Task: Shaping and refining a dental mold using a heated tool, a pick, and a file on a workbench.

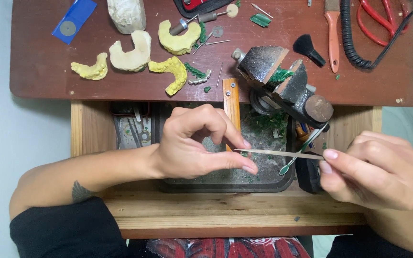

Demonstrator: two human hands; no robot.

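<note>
Pinching the tip of a thin metal tool (276,153) between thumb and forefinger, the left hand (194,143) hovers over an open drawer, while the right hand (371,169) grips the tool's other end with its fingers pressed together. The tool is a slim, pale rod lying almost level between the two hands, above the dark tray (225,184). Whether something tiny sits in the left fingertips cannot be told.

The tray sits in the wooden drawer (216,210) and holds grey dust and green wax shavings (264,125). A second instrument with a green spoon-like end (302,150) crosses under the rod.

On the brown tabletop (39,62) beyond lie yellow and cream dental casts (135,55), a small black brush (308,48) and a coiled black cord (354,43) — and a dark bench vise (283,79) juts over the drawer, just beside the right hand.
</note>
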